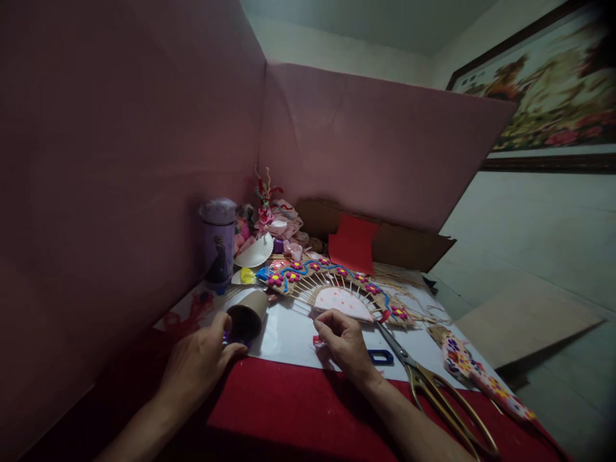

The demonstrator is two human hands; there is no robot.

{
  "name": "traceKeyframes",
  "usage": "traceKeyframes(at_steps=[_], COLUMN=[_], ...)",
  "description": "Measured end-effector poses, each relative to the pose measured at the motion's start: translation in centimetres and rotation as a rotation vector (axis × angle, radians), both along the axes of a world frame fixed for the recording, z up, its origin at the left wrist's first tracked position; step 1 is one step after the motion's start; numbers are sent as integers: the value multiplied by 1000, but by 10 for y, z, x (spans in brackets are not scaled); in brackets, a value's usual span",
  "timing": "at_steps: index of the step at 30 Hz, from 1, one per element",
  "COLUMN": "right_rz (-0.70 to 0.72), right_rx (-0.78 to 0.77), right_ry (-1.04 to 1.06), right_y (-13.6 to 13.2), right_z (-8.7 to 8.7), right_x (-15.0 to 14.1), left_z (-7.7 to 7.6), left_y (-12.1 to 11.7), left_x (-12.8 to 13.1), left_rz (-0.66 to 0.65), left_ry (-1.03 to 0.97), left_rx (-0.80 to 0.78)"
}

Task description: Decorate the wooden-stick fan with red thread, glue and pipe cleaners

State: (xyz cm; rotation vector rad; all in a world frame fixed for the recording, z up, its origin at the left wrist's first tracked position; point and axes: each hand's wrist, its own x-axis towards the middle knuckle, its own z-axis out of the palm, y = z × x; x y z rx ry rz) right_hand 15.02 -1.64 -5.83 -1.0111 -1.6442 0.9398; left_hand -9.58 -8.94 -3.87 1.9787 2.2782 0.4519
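My left hand (205, 356) is closed at the open near end of a brown cardboard tube (260, 305), which tilts on the white sheet. Something purple (240, 335) shows by its fingertips at the tube's dark mouth. Thumb and fingers of my right hand (341, 340) come together in a pinch; what lies between them is too small to make out. A small red piece (318, 342) is beside that hand. Just beyond it lies a fan-shaped craft (344, 301) with thin sticks, a spotted pale centre and a band of pink flowers.
Large gold-handled scissors (445, 398) lie right of my right hand, near a dark blue rectangular piece (381, 357). A flower-covered craft (481, 375) rests at the right edge. Behind stand a purple flask (219, 240), a white pleated piece (257, 251) and red paper (353, 242). Pink boards (366, 141) enclose the table.
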Motion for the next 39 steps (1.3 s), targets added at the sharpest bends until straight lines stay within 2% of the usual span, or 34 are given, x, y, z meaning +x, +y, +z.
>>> traceKeyframes(at_steps=[5, 9, 14, 17, 22, 31, 34, 39], right_rz=[-6, -6, -7, -16, -9, -8, -9, -10], right_rx=[15, 11, 18, 27, 25, 45, 39, 47], right_ry=[-13, -14, -24, -33, -27, -43, -45, -69], right_y=[1, 2, 0, 0, 0, 0, 1, 1], right_z=[-2, -2, 0, 0, 1, 0, 0, 0], right_x=[0, 0, -1, -1, -1, -1, -1, 0], left_z=[-4, -6, -5, -1, 6, 17, 27, 38], left_y=[2, 4, 16, 24, 35, 53, 62, 76], left_x=[0, -2, -10, -13, -19, -25, -27, -31], left_rz=[54, 67, 84, 102, 88, -43, -27, 70], left_ry=[-87, -103, -287, -302, -187, -150, -177, -246], left_rx=[98, 104, 151, 148, 56, 84, 74, 46])
